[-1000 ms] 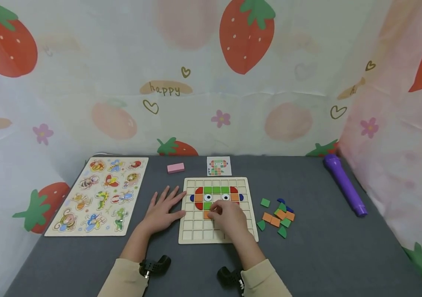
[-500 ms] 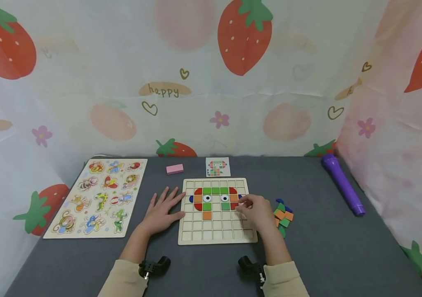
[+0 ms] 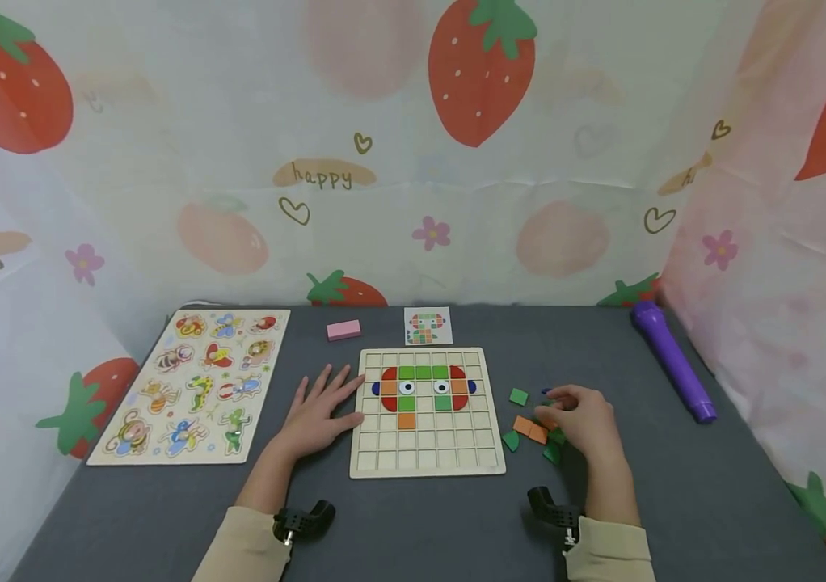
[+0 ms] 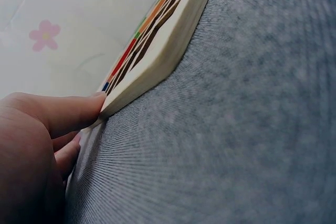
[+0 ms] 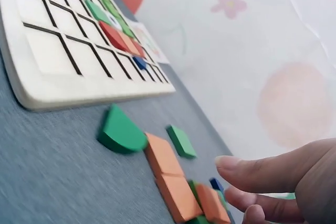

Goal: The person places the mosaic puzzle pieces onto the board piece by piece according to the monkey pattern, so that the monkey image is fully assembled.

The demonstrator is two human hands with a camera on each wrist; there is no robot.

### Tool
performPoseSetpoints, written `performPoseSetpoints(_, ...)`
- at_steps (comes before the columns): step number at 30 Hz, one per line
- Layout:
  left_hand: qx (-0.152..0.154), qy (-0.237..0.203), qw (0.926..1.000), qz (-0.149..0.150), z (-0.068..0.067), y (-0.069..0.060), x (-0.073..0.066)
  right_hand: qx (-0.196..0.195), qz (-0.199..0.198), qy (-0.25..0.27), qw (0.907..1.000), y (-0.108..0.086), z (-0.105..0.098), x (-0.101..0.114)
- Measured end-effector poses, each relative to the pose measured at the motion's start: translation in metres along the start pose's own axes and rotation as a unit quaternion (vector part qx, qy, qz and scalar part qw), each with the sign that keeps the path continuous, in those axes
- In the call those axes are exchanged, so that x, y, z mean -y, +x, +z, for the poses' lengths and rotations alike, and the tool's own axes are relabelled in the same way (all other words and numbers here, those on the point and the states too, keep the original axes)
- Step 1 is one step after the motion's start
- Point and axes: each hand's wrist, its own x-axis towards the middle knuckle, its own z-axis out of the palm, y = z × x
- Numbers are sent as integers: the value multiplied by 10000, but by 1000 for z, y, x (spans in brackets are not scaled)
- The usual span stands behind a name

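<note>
My left hand point(image 3: 316, 416) lies flat with spread fingers; its thumb and index fingertip touch the left edge of the wooden grid board point(image 3: 384, 462). In the left wrist view, the thumb point(image 4: 79, 113) meets the board's side. Coloured tiles on the board form a face with two eyes, and a single orange square tile point(image 3: 406, 420) sits below. My right hand point(image 3: 591, 422) hovers over the loose tiles point(image 3: 530, 429) right of the board, fingers loosely bent. In the right wrist view, its thumb point(image 5: 257, 173) and fingers show no tile between them. The hand partly hides the pile.
A pattern card point(image 3: 428, 326) and a pink block point(image 3: 343, 330) lie behind the board. An insect-picture puzzle board point(image 3: 191, 388) is on the left. Far right lies a purple tube point(image 3: 675, 364). A green square tile point(image 3: 518, 397) and a green rounded tile point(image 3: 511, 440) lie near the board.
My right hand has moved right from the board to the loose tiles, uncovering the orange square tile on the grid. My left hand has stayed at the board's edge.
</note>
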Motion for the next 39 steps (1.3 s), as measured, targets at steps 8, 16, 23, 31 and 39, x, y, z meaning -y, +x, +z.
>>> performPoseSetpoints(8,-23,-31,10000,-22,2,-2,3,292,213,-174,9992,1,-10,-11)
performPoseSetpoints(16,8,-27,10000,-72,4,-3,6,407,232,-323,9984,1,-8,-10)
performPoseSetpoints(23,-2,16,10000,-73,4,-2,5,332,171,-256,9990,1,-8,-8)
performPoseSetpoints(31,-32,31,10000,-25,1,0,3,115,-118,-120,9998,-1,-8,4)
performPoseSetpoints(39,-41,-1,10000,3,0,0,2,173,-414,558,9974,-1,20,40)
